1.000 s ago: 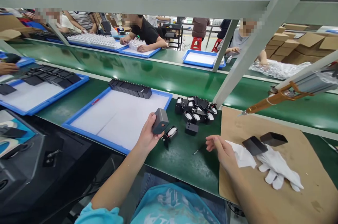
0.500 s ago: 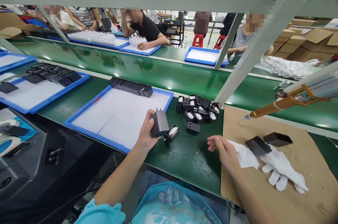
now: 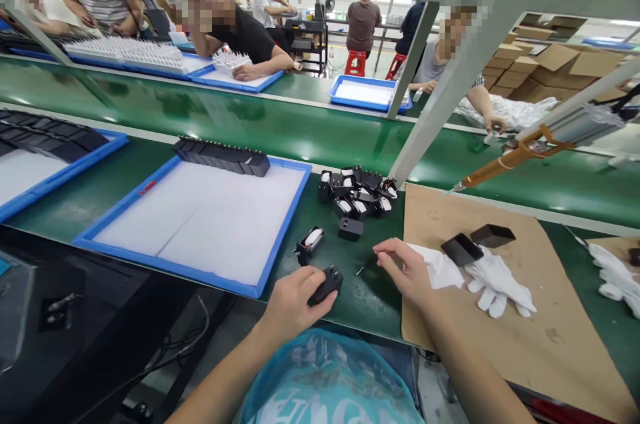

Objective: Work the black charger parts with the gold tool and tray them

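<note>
Bench [image 3: 373, 304] before you | left hand [image 3: 295, 295] wrapped tight, right hand [image 3: 409, 271] half-curled | there's your charger [image 3: 329, 285], in that left grip, pins up, long axis unclear, right hand off rightward | thin tool [image 3: 359, 271]: can't tell if right holds it

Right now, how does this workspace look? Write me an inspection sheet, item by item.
Surface: green bench, scuffed near the front; brown sheet at right.
Workpieces: black plug block; behind it an opened unit and a pile of similar ones; black block row in blue tray.
Clutter: white gloves and two black shells at right.
Left grip: closed around the plug block.
Right grip: near a thin tool; contact unclear.
Cables: some below the bench.
Surroundings: co-workers opposite, cardboard boxes.
</note>
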A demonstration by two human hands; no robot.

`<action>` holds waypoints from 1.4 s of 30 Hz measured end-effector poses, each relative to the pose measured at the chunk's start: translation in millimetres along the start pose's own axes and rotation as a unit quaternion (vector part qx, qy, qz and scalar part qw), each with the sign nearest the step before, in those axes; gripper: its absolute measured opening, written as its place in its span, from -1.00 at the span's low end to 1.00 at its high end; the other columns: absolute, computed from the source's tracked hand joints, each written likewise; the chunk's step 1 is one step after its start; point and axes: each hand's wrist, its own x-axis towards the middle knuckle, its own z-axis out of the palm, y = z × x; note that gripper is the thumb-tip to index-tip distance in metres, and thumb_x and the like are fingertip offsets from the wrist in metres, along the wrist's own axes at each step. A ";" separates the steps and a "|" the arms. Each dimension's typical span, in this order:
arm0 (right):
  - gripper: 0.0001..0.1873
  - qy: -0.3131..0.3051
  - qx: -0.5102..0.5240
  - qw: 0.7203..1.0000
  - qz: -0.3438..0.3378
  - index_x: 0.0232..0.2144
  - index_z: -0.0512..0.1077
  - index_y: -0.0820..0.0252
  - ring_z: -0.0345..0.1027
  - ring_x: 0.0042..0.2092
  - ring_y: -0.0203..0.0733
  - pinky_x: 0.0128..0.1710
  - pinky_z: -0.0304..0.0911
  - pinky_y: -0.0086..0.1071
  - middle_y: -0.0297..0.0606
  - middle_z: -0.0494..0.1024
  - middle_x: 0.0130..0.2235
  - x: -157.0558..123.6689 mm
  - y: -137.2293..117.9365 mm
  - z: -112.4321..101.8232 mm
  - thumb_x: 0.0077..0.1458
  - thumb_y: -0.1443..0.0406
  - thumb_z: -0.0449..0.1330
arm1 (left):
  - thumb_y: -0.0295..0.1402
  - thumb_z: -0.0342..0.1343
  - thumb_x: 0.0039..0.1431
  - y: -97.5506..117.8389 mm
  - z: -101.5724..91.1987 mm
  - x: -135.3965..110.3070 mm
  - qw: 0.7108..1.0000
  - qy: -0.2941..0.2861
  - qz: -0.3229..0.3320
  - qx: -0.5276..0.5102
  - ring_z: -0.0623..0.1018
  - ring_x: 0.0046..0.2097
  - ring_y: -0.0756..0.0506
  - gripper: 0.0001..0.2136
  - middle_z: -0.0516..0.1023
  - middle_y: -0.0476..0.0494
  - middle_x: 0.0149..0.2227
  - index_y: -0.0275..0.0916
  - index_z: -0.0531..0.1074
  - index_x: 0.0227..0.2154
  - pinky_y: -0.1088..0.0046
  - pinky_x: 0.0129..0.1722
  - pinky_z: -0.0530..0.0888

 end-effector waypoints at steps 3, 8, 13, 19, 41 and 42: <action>-0.81 -0.131 -0.054 0.987 -0.070 -0.31 0.50 0.09 0.46 -0.27 -0.21 -0.27 0.41 -0.35 -0.22 0.56 -0.27 -9.5 -23.7 3.4 0.23 0.20 0.10 | -0.36 0.33 -0.04 -18.2 24.8 -15.9 0.993 0.063 0.025 0.101 0.52 -0.28 -0.14 -0.83 0.51 -0.16 -0.31 -0.10 0.52 -0.34 0.42 -0.29 0.44; -0.57 -0.174 -0.165 0.962 -0.131 0.16 0.31 -0.01 0.49 -0.01 -0.13 -0.10 0.49 -0.27 -0.10 0.45 0.12 -43.1 -47.2 34.7 0.25 0.25 0.07 | -0.32 0.28 0.01 -21.1 50.9 -30.7 0.989 0.095 0.013 0.110 0.53 -0.26 -0.16 -0.75 0.43 -0.20 -0.20 -0.15 0.43 -0.23 0.38 -0.39 0.49; -0.54 -0.031 -0.194 0.970 -0.146 0.15 0.33 0.10 0.42 0.13 0.00 -0.01 0.49 -0.19 0.06 0.24 0.29 -68.6 -27.3 66.5 0.20 0.26 0.15 | -0.44 0.14 0.13 -7.8 42.5 -46.7 0.997 -0.036 -0.017 -0.073 0.55 -0.26 -0.10 -0.73 0.47 -0.17 -0.17 -0.13 0.39 -0.10 0.41 -0.35 0.54; -0.66 0.052 -0.229 0.960 -0.152 0.02 0.48 0.02 0.53 -0.02 -0.01 -0.09 0.53 -0.15 -0.05 0.57 -0.02 -70.0 -21.0 74.9 0.19 0.31 0.15 | -0.47 0.26 0.02 -7.9 10.0 -37.0 0.985 0.096 -0.061 -0.127 0.50 -0.30 -0.08 -0.87 0.52 -0.13 -0.31 -0.18 0.54 -0.33 0.45 -0.28 0.47; -0.63 0.117 0.073 0.990 0.020 0.00 0.40 0.03 0.48 -0.01 -0.07 -0.06 0.46 -0.21 -0.11 0.54 -0.02 -81.2 -26.0 84.9 0.13 0.21 0.23 | -0.37 0.44 -0.18 -20.1 5.2 -37.0 0.992 0.064 0.089 -0.063 0.52 -0.03 -0.22 -0.48 0.52 -0.23 -0.04 -0.12 0.45 -0.08 0.18 0.03 0.44; -0.60 0.122 0.142 0.980 0.070 0.00 0.37 0.04 0.49 -0.06 -0.09 -0.12 0.47 -0.24 -0.11 0.53 -0.04 -78.9 -31.3 83.9 0.11 0.16 0.24 | -0.35 0.47 -0.23 -17.4 9.5 -35.4 0.989 0.046 0.130 -0.048 0.48 0.07 -0.28 -0.36 0.48 -0.28 0.06 -0.12 0.40 0.00 0.09 0.10 0.40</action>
